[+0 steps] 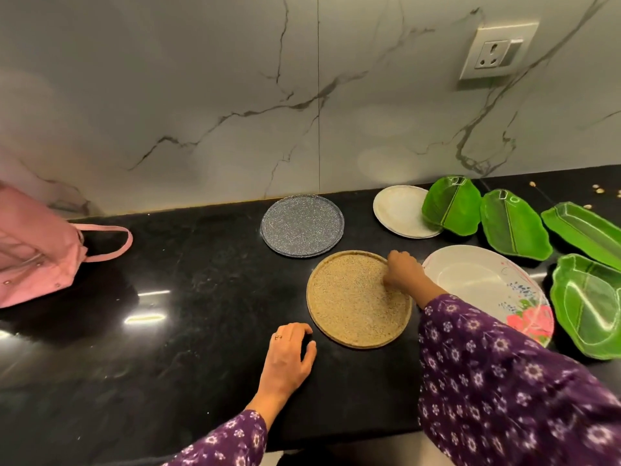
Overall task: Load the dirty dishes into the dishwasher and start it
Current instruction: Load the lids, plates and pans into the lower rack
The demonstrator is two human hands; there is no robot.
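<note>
A pink fabric bag [37, 253] lay at the left end of the glossy black stone desk [188, 297]. A white switched socket [499, 52] sat on the veined white marble wall [201, 95].

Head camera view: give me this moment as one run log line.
left hand: open on countertop beside tan plate | right hand: curled at plate's right rim, grip unclear | dishwasher: not in view

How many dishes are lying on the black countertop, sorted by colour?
Green leaf-shaped dishes: 4
White plates, one small and round, one large and oval with a floral print: 2
Grey speckled round plate: 1
Tan speckled round plate: 1
Total: 8
</note>
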